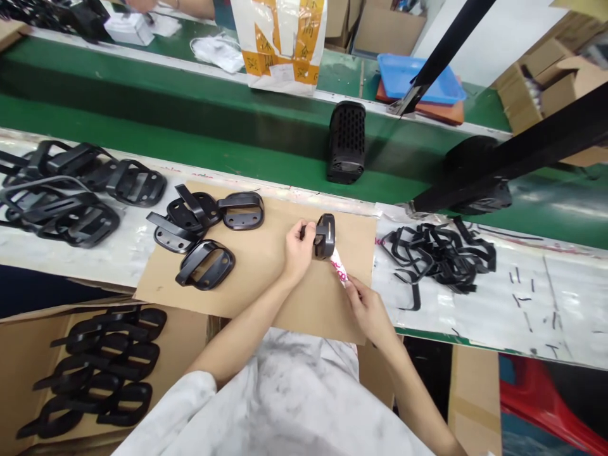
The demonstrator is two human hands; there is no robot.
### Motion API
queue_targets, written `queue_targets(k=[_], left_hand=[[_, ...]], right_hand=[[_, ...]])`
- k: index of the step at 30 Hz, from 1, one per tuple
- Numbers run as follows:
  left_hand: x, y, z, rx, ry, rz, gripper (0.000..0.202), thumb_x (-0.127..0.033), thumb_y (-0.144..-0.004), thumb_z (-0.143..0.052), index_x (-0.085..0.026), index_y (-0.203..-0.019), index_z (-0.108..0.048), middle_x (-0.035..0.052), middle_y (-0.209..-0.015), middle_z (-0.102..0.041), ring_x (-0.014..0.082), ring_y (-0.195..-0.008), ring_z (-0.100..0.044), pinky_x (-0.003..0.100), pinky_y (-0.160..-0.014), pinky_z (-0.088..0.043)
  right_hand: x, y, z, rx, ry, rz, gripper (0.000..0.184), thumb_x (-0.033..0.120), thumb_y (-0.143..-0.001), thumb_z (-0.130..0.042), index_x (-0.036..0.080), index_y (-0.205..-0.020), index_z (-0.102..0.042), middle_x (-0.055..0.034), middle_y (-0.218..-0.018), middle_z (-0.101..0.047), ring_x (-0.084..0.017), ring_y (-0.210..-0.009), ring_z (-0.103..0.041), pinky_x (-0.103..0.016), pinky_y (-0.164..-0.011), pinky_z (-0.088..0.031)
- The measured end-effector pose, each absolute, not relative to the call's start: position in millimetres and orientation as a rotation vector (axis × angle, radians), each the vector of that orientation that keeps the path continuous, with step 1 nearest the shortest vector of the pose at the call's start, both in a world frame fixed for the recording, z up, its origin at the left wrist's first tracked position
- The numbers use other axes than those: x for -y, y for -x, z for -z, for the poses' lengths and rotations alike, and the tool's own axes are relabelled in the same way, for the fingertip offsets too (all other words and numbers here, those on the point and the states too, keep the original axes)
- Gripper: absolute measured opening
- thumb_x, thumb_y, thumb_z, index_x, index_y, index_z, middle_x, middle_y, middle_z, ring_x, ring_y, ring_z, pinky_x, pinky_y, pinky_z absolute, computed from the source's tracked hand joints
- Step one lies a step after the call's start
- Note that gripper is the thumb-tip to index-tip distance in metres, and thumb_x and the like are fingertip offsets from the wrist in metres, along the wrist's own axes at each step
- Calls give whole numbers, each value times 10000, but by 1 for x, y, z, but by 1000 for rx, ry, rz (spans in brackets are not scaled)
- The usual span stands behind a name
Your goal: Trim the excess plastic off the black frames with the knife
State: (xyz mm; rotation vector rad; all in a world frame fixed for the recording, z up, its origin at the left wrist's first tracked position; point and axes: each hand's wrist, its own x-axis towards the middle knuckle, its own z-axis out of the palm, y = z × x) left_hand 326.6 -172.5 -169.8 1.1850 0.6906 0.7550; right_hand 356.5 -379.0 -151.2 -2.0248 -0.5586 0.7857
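My left hand (300,249) is closed on a black plastic bracket (325,235), which stands on edge over a cardboard sheet (266,272). In my right hand (369,310) is a slim white tool with pink markings (339,266). Its far end meets the lower edge of the bracket, and I cannot make out its tip. Left of my hands, several similar brackets lie on the cardboard, among them a single bracket (206,265) near the front. To the right sits a tangled pile of thin black plastic strips (439,253).
More black brackets are heaped at the left (80,196), and others lie in a cardboard box (185,335) below the bench. On the green belt stands a perforated black housing (346,142). A black post (513,145) slants across the right. Beyond are a blue tray (408,73) and a person's arm (194,7).
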Motion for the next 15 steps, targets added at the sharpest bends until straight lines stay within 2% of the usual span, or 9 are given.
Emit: queue_targets(k=[2,4,8,10,13,15], left_hand=[[166,-328,167,-702,-1077,-728,398,-337,-908,-686,-202,-644,-420,-50,-638,-382,108,-631,-375,236,-625,-322],[155,-329,161,-731,-847,-667,424,-365,-904,-695,-205,-635,-409,-58,-606,-368,98,-579,-360,235,-589,-319],[136,-319,138,-601,-427,-434,483,-496,-929,-644,-214,-624,-399,-68,-548,-320,92,-484,-339,234,-515,-327],[134,-312,126,-486,-363,-353,494,-510,-943,-620,-208,-609,-416,-67,-526,-311,88,-454,-333,231,-490,-334],[140,-305,114,-440,-353,-303,499,-468,-965,-591,-204,-578,-422,-61,-496,-310,83,-418,-325,231,-457,-332],[145,-304,113,-504,-391,-303,462,-455,-968,-592,-198,-600,-485,-40,-506,-400,99,-436,-410,238,-475,-382]], right_hand=[[383,-359,152,568,2034,-804,415,556,-1043,-462,212,-944,-671,41,-612,-421,-149,-545,-417,-273,-515,-348],[387,-360,151,533,2021,-722,366,531,-1047,-462,215,-1022,-644,53,-630,-418,-138,-542,-404,-267,-512,-336],[382,-357,145,602,1966,-444,216,404,-953,-654,232,-1051,-568,99,-616,-384,-108,-524,-362,-244,-529,-336],[372,-353,140,641,1888,-355,218,321,-916,-697,238,-1060,-555,123,-597,-353,-92,-505,-337,-231,-539,-347],[353,-348,133,694,1792,-314,314,272,-910,-706,240,-1193,-573,128,-603,-369,-83,-488,-344,-222,-541,-370],[343,-348,131,739,1781,-313,381,277,-902,-722,238,-1259,-597,111,-626,-441,-80,-487,-361,-223,-534,-377]])
